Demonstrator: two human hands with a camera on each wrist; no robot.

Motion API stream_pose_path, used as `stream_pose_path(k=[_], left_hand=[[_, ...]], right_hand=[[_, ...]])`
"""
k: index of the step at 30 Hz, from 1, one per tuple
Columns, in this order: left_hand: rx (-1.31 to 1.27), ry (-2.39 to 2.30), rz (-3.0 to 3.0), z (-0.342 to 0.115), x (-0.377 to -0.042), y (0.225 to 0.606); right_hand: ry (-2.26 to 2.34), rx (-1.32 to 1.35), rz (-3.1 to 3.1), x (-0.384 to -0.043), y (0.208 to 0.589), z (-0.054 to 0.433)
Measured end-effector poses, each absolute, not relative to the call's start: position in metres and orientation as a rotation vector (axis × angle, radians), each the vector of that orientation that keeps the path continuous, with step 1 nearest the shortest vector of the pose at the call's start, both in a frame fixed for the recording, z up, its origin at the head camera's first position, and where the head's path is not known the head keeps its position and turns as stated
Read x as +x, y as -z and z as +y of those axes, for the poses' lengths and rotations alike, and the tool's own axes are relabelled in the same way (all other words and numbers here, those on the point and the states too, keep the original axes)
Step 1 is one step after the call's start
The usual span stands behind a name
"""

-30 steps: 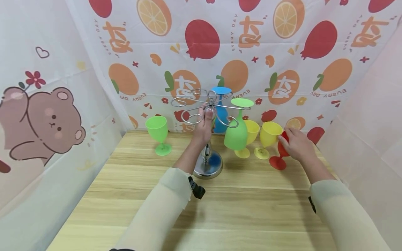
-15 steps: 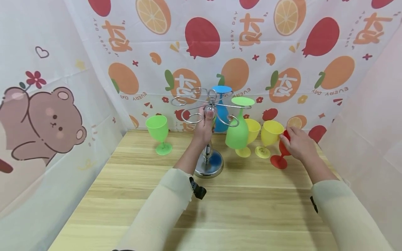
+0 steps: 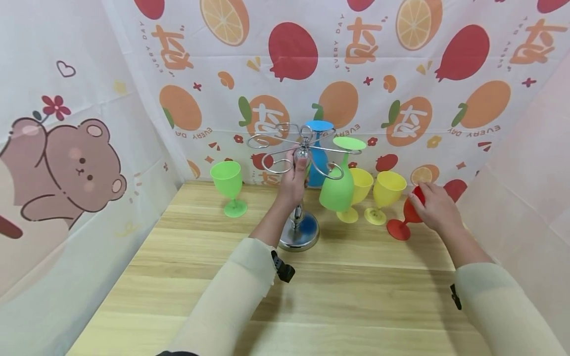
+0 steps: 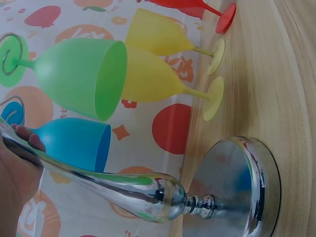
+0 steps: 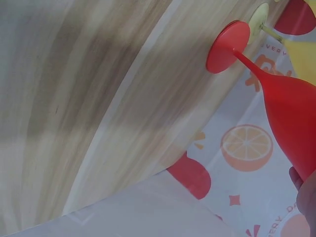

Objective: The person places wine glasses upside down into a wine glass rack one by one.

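Note:
My left hand [image 3: 293,180] grips the upper column of a shiny metal goblet rack [image 3: 299,235], which has looped wire arms and a round base. Upside down from its loops hang a green goblet [image 3: 338,190] and a blue goblet [image 3: 318,158]. At the right, my right hand [image 3: 438,206] holds the bowl of a red goblet [image 3: 413,211]. That goblet leans to the right, its foot [image 5: 228,47] at the tabletop. In the right wrist view only a little of the hand shows at the edge.
Two yellow goblets [image 3: 389,190] stand upright between the rack and the red goblet. Another green goblet [image 3: 227,180] stands at the back left. A patterned cloth [image 3: 294,49] hangs behind the wooden table [image 3: 356,306], with more cloth at both sides.
My right hand has shifted slightly to the right, and the red goblet leans further that way. The left hand keeps its grip on the rack. The head view has moved a little.

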State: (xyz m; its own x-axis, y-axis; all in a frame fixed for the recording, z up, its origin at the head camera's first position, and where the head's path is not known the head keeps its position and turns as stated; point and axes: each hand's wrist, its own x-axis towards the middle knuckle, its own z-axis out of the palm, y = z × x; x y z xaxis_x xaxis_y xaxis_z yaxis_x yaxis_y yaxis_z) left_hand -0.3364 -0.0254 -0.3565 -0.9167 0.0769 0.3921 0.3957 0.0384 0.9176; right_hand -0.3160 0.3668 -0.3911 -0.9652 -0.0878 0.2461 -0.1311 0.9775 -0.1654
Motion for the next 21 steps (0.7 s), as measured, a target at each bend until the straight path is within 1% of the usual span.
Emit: stream_pose_path(k=[8,16,21], left_hand=[[-0.501,1.97,-2.078,-0.025,-0.337,0.358],[-0.558,1.966,-2.038,-0.024,-0.337,0.358],[-0.552,1.971,-2.024,-0.024,-0.337,0.358]], right_hand=[[-0.268,0.222,-2.851,-0.306,0.389,0.365],[-0.334,0.279,-2.743,-0.286,0.377,0.356],[-0.368,0.349,-2.657,-0.274,0.371,0.344]])
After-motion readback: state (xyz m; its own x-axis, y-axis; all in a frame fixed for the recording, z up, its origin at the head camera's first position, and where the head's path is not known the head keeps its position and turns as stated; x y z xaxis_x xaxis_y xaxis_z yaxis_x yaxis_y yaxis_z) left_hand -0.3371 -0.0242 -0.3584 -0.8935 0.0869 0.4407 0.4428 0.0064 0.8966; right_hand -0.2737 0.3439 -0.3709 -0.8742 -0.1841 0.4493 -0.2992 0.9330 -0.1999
